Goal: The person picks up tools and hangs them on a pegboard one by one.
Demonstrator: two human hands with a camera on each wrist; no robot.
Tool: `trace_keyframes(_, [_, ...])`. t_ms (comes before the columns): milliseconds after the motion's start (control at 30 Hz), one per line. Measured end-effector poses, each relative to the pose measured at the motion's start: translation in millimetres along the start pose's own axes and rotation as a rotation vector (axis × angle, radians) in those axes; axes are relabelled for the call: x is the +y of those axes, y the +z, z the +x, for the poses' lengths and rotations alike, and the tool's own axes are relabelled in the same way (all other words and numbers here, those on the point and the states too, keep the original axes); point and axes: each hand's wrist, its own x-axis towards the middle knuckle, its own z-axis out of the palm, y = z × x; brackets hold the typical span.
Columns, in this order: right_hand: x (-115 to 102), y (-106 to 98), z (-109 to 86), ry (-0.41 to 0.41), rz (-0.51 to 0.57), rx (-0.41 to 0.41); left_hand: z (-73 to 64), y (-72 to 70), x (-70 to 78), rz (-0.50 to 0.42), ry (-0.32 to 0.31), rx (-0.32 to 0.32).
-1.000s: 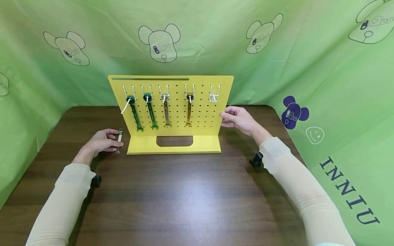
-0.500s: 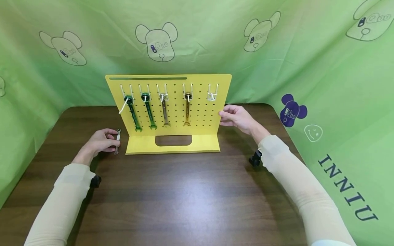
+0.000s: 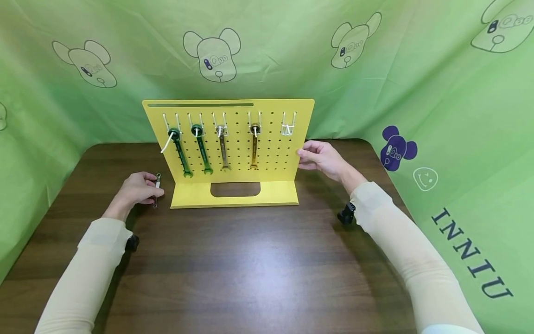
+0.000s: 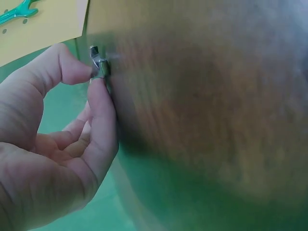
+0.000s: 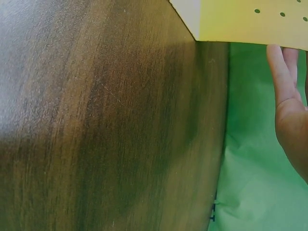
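A small silver combination wrench is pinched between the thumb and fingers of my left hand, just left of the yellow pegboard. In the left wrist view one end of the wrench sticks out past the fingertips; the rest is hidden. My right hand grips the right edge of the pegboard, thumb at the front and fingers partly behind it. Two green wrenches, a silver wrench and a bronze-coloured wrench hang from white hooks on the board.
A white hook at the board's right side bears no wrench. The pegboard's base, with a cut-out slot, stands on a brown wooden table. Green printed cloth surrounds the back and sides.
The head view has shifted slightly. My left hand has turned the wrench a little and drawn it slightly away from the board. The right hand stays at the board's edge.
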Motion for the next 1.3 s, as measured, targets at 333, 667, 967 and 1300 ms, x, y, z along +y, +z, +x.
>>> trace_keyframes(333, [1.5, 0.1, 3.1, -0.008, -0.020, 0.014, -1.5, -3.3, -0.5, -0.028, -0.004, -0.016])
trace_keyframes(667, [1.1, 1.2, 2.4, -0.002, -0.013, 0.011, 0.9, -12.0, -8.2, -0.112, -0.042, -0.075])
trace_keyframes(967, [1.0, -0.1, 2.5, -0.003, -0.002, 0.011, -6.1, -18.2, -3.4, -0.061, 0.018, -0.237])
trace_keyframes(1300, [1.4, -1.9, 4.1, -0.006, -0.005, -0.008, -9.3, -6.4, 10.9, -0.142, 0.106, -0.488])
